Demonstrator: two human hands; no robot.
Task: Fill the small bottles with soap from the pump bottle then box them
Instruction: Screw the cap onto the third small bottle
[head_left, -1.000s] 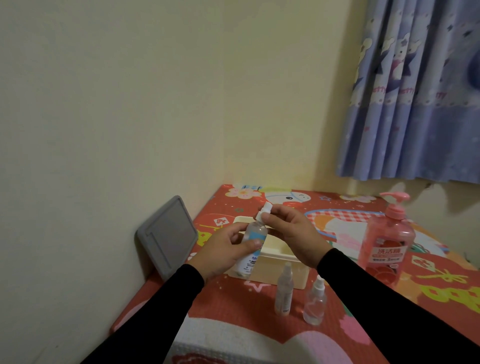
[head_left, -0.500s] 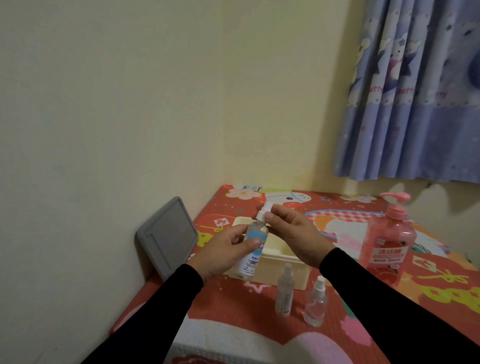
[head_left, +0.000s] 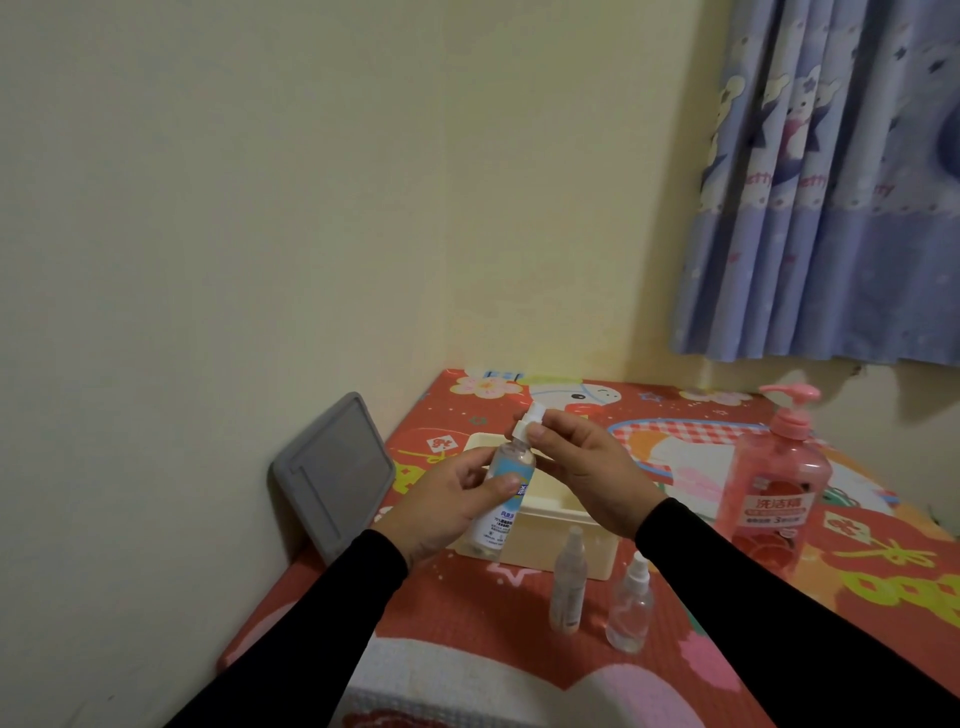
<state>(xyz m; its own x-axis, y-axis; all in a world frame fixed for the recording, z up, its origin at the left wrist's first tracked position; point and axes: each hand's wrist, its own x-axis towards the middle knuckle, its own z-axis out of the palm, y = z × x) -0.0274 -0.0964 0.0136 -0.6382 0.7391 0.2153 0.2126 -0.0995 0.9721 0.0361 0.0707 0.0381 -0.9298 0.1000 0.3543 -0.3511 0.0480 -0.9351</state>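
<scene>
My left hand (head_left: 447, 504) grips a small clear bottle with a blue label (head_left: 501, 499), held tilted above the left end of the cream box (head_left: 561, 540). My right hand (head_left: 582, 467) pinches the bottle's white cap (head_left: 527, 423) at the top. Two more small clear spray bottles stand in front of the box: a slim one (head_left: 569, 587) and a rounder one (head_left: 631, 605). The pink pump bottle (head_left: 776, 493) of soap stands to the right, apart from both hands.
A grey lid (head_left: 332, 478) leans against the wall at the left. The table wears a red cartoon-print cover (head_left: 467, 613) and sits in the corner of the room. A blue curtain (head_left: 831, 208) hangs at the upper right.
My right hand has lifted the white cap slightly at the bottle's neck. The left hand keeps the bottle almost still.
</scene>
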